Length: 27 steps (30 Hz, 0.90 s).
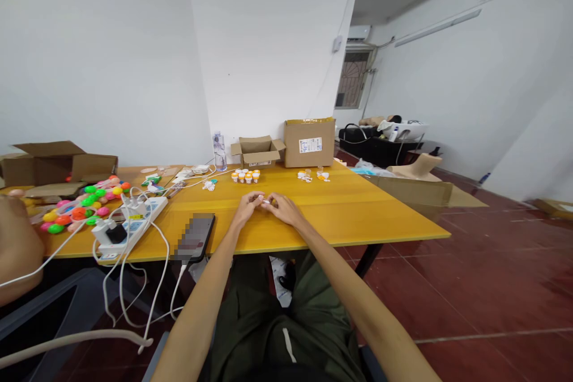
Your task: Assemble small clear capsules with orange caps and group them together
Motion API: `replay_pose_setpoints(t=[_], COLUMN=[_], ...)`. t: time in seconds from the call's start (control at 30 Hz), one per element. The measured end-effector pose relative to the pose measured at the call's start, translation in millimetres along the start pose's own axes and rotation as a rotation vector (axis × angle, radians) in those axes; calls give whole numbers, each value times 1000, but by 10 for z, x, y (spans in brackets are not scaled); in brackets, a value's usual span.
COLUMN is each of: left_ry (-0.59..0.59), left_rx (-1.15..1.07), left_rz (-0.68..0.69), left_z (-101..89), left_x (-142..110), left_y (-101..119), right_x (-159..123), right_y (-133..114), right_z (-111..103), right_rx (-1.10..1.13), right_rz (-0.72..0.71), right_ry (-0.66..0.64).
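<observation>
Close together over the yellow table (pixel 358 215), my left hand (pixel 249 208) and my right hand (pixel 285 210) meet at the fingertips. Both are closed in a pinch on a small white piece (pixel 266 202), too small to name. Beyond my left hand stands a group of small white tubs with orange lids (pixel 246 176). Farther off, past my right hand, lie loose white and orange parts (pixel 305 176) and a clear cup-like piece (pixel 320 171).
An open cardboard box (pixel 258 152), a closed carton (pixel 310 143) and a water bottle (pixel 219 152) stand along the wall. To the left lie a phone (pixel 203 236), a power strip (pixel 152 212) with trailing cables, and colourful balls (pixel 80 213). Another person's arm (pixel 18 245) shows at far left.
</observation>
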<state>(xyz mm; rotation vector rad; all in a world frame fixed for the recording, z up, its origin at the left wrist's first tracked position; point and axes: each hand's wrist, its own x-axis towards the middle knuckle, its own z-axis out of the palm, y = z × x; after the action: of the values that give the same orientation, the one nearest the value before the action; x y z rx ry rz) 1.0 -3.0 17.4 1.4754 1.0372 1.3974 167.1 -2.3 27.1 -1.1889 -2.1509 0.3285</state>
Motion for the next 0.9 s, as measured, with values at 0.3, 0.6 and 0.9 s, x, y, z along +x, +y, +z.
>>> replay_pose_setpoints(t=[0.3,0.6,0.9], left_ry=[-5,-5,-9], left_rx=[2,-1,-1], left_rz=[-1,4,7], left_z=[-1,4,7], left_x=[8,-8,-13], left_y=[1,23,10], right_x=[18,6,9], right_y=[63,20,45], right_z=[49,14,10], right_rx=[17,12,57], right_rz=[-7,-16,-88], right_ry=[33,18,-31])
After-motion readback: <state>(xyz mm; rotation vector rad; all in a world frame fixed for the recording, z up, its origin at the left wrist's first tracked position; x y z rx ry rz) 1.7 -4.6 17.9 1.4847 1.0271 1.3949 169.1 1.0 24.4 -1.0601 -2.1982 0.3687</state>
